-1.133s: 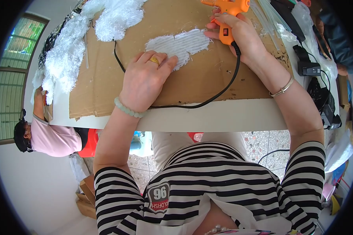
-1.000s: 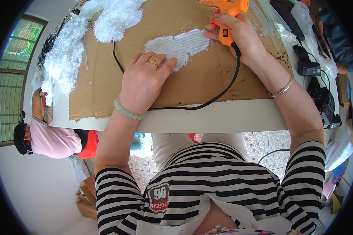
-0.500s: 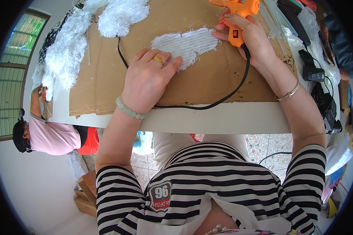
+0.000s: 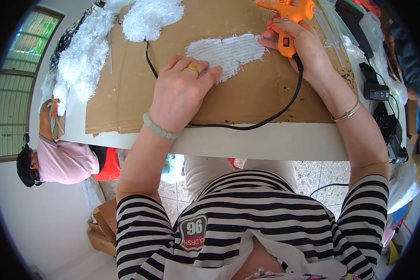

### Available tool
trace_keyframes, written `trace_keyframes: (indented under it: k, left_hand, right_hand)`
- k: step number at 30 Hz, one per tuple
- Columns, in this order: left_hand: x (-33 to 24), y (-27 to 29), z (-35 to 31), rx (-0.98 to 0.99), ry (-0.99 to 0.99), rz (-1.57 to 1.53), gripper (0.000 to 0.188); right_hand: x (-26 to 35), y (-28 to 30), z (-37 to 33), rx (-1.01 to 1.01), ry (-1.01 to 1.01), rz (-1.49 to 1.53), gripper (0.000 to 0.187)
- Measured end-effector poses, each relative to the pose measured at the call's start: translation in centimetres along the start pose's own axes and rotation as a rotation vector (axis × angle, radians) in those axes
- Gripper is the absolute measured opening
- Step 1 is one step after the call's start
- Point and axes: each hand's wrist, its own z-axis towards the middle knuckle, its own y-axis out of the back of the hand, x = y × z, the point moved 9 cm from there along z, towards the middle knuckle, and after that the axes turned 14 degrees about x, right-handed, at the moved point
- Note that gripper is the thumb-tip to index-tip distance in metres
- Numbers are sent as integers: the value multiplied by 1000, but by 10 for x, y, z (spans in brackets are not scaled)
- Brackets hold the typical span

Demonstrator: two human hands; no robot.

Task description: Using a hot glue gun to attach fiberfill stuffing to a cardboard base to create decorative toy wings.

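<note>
Cardboard (image 4: 252, 102) covers the table (image 4: 261, 140); glue gun (image 4: 295, 11) in the right hand

White ribbed fabric piece (image 4: 226, 53) with frayed edges lies on the cardboard, between the hands. The left hand (image 4: 178, 95) is loosely open, palm down, thumb and fingertips resting on its near left corner. The right hand (image 4: 313, 50) is curled around the orange glue gun's handle, fingertips just beside the fabric's right end. Shaggy white material (image 4: 81, 60) lies to the left.

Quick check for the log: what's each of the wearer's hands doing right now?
Left hand: open, resting at the near-left edge of the white fringed piece.
Right hand: closed around the orange glue gun.
</note>
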Motion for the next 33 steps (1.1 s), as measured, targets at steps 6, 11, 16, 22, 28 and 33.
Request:
trace_keyframes:
  k: [6,11,16,22,28,33]
  left_hand:
    - [3,-7,2,-1,12,-76,23]
    - [2,-8,4,14,12,-90,25]
    - [4,-8,4,15,16,-124,23]
    - [11,-6,1,-28,34,-202,18]
    - [13,-8,-4,-14,-2,-262,16]
    - [13,-14,-6,18,-31,-218,17]
  right_hand:
    - [18,-9,0,25,93,44,19]
    - [29,-14,-4,3,137,181,19]
    - [17,-32,-4,66,49,193,19]
    - [6,-34,2,176,50,8,22]
    - [20,-38,-2,276,65,-6,27]
    - [28,-51,-3,378,46,-165,33]
